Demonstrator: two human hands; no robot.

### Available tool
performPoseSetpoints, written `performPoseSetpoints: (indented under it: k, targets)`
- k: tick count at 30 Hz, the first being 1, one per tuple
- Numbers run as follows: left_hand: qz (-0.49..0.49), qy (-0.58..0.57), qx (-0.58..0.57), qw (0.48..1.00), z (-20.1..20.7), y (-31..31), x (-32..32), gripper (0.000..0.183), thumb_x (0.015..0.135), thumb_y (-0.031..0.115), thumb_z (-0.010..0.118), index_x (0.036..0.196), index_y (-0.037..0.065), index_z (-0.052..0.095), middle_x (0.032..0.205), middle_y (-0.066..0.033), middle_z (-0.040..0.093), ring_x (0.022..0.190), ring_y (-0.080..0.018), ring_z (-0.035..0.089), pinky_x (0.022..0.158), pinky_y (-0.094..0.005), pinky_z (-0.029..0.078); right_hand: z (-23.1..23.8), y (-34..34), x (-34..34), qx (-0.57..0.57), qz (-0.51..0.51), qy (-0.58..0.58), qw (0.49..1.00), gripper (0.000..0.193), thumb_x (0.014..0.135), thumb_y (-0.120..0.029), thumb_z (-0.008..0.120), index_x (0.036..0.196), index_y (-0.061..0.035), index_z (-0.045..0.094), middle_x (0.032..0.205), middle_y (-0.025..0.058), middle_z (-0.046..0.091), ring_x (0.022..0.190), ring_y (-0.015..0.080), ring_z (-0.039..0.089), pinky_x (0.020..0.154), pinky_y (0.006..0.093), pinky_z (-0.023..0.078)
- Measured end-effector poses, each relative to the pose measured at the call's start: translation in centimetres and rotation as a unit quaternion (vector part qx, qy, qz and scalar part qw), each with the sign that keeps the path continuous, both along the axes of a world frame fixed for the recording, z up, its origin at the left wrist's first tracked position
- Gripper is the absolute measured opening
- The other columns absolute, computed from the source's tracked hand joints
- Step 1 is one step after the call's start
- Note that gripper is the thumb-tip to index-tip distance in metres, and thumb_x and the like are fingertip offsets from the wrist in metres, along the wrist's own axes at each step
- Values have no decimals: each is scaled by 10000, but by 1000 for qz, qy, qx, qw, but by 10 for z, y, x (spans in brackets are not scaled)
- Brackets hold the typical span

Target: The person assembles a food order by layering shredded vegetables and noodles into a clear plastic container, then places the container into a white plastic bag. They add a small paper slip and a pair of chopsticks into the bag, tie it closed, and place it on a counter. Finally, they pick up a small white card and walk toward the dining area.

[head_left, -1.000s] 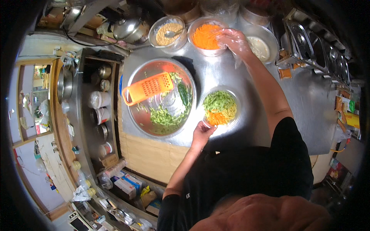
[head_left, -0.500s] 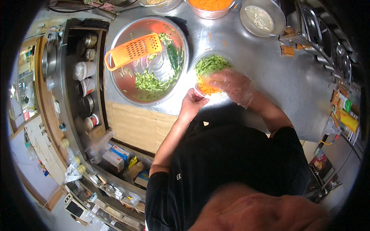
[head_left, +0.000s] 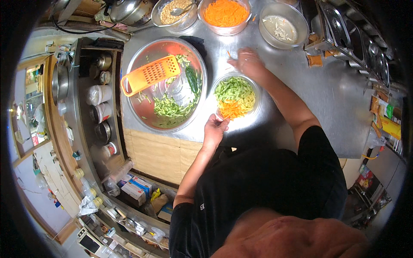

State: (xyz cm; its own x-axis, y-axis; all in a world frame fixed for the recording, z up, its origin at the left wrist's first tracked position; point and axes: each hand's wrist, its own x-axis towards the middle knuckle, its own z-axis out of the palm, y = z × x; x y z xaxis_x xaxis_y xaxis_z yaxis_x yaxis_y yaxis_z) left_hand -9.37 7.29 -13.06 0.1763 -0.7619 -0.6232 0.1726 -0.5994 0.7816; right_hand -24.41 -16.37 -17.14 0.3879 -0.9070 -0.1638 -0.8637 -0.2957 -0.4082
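A small clear bowl on the steel counter holds green shreds, pale noodles and orange carrot shreds. My left hand grips the bowl's near rim. My right hand, in a thin clear glove, rests flat on the counter just behind the bowl, fingers spread, holding nothing. Left of the bowl sits a large round steel pan with green vegetable shreds, a dark green pepper and an orange grater lying across it.
Along the counter's far edge stand a bowl of grated carrot, a bowl of crushed nuts with a spoon and a steel bowl of pale sauce. Jars fill a shelf at left. Steel trays sit at right.
My right hand came back from the carrot bowl, passed over the small bowl, and now lies on the counter behind it. The orange heap in the small bowl looks larger. My left hand stayed at the rim.
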Motion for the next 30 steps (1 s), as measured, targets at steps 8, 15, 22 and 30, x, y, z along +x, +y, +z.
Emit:
performPoseSetpoints:
  k: [8,15,22,30]
  targets:
    - [8,48,-12,999,-7,7,5,156,845,68,678,896,58,530,829,-13,606,657,-65,537,566,-200,460,-18,-33,38,50,8,65,997,220,828,-79,531,988,-14,669,1039,197,637,1016,346,609,861,421,501]
    - [-29,-55,-49,997,-16,10,9,187,831,93,700,835,46,519,752,-31,605,623,-79,529,560,-229,444,33,-9,-10,58,-4,-171,984,118,834,-100,522,813,-37,620,903,154,652,814,288,636,698,414,511]
    - [-43,-219,-35,974,-27,-6,10,238,847,117,668,759,51,457,650,-29,544,527,-88,510,465,-239,426,82,99,-24,-82,247,-201,944,161,823,-192,607,915,-70,657,953,132,648,926,278,627,830,373,493]
    - [-43,-37,52,997,11,3,15,132,880,76,606,922,-1,509,759,-67,587,572,-116,544,524,-235,454,47,28,-109,264,-513,-502,644,506,862,-458,570,1130,-30,535,872,154,635,636,256,624,565,369,546]
